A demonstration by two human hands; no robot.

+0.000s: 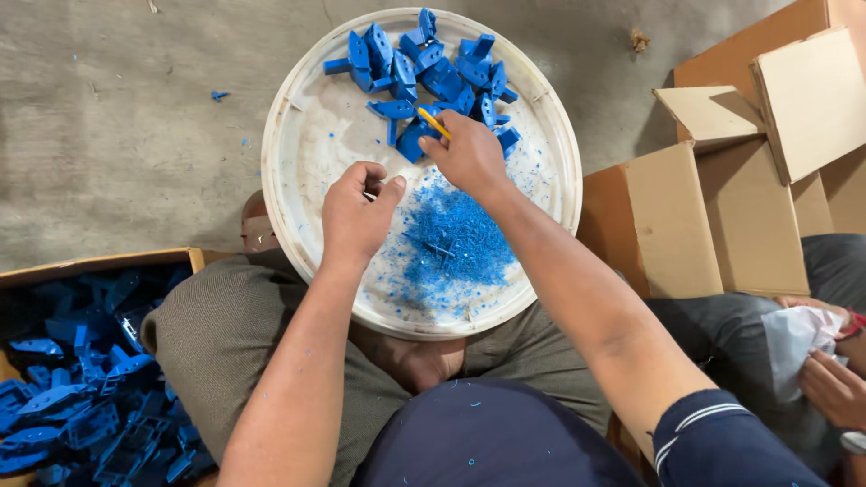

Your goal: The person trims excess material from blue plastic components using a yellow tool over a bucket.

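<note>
A round white tray [298, 207] rests on my lap, with several blue plastic parts [424, 68] piled at its far side and a heap of blue shavings [456, 239] near its middle. My right hand [467, 155] reaches over the tray and grips a small yellow-handled tool [433, 123], its tip among the blue parts. My left hand [354, 216] hovers over the tray's left half with the fingers curled in; a small pale bit shows at the fingertips, too hidden to name.
A cardboard box [99, 263] full of blue plastic parts [81, 397] stands at my left. Open cardboard boxes [749, 216] stand at the right. Another person's hands [834, 388] hold white plastic at the lower right. Grey concrete floor [126, 117] lies beyond.
</note>
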